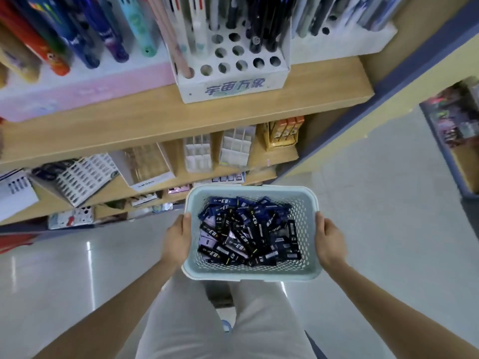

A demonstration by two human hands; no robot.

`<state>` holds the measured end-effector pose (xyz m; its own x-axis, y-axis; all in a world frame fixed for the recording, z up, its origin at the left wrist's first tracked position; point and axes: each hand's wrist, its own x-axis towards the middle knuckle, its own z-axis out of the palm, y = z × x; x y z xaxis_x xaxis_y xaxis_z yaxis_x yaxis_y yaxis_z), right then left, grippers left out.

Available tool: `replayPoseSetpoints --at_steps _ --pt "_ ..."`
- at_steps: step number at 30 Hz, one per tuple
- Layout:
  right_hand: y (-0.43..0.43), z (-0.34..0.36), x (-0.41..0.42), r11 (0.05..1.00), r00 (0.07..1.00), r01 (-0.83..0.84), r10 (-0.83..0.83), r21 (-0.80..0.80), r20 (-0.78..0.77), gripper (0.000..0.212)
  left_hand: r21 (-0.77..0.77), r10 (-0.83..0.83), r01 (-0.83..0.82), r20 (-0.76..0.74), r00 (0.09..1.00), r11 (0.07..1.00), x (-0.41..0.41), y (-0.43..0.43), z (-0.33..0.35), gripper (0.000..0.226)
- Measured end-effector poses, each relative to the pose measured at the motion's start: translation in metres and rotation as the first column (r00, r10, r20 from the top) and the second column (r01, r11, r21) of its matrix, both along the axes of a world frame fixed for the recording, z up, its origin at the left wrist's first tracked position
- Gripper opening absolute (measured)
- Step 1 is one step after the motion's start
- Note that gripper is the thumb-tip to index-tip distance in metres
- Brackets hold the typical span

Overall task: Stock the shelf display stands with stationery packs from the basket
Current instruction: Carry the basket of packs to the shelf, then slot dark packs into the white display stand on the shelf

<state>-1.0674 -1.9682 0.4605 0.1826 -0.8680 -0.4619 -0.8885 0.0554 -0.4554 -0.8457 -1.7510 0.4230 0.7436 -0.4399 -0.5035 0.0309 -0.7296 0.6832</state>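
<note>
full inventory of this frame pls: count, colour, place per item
basket: one, pale blue, perforated, held in front of the shelves
stationery packs: many, too jumbled to count, dark blue, black and purple, loose in the basket
holed display stand: one, white, top shelf centre, front holes mostly empty
pink display stand: one, pink, top shelf left, holding coloured pens
divider trays: two, white, next shelf down, side by side
orange boxes: several, orange, right of the trays
shelves: several tiers, tan wood, upper left
floor: one, glossy grey, below
left hand: one, grips the basket's left side
right hand: one, grips the basket's right side
</note>
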Motion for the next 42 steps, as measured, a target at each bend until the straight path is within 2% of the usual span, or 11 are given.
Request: replayPoseSetpoints --at_steps 12,22,26,32,36,42 --pt "0.071 -0.097 0.039 0.984 0.987 -0.162 0.163 0.079 -0.002 0.055 0.103 0.176 -0.177 0.023 0.984 0.979 0.009 0.098 -0.089 0.049" --pt "0.107 -0.26 0.084 0.95 0.957 -0.291 0.288 0.111 0.043 0.048 0.191 0.205 -0.21 0.044 0.978 0.959 0.033 0.15 -0.241 0.049" --pt "0.11 -0.333 0.1 0.942 0.949 -0.315 0.312 0.119 0.045 0.054 0.193 0.243 -0.244 0.027 0.97 0.951 0.041 0.159 -0.307 0.047" --pt "0.117 -0.428 0.116 0.931 0.934 -0.356 0.357 0.081 0.005 0.05 0.238 0.2 -0.188 -0.024 0.98 0.953 0.051 0.17 -0.389 0.047" --pt "0.119 -0.476 0.124 0.904 0.903 -0.418 0.424 0.087 -0.066 0.048 0.266 0.226 -0.202 -0.06 0.972 0.943 0.05 0.176 -0.439 0.047" --pt "0.118 -0.524 0.13 0.892 0.891 -0.445 0.449 0.073 -0.058 0.047 0.291 0.238 -0.214 -0.051 0.97 0.933 0.043 0.18 -0.482 0.049"
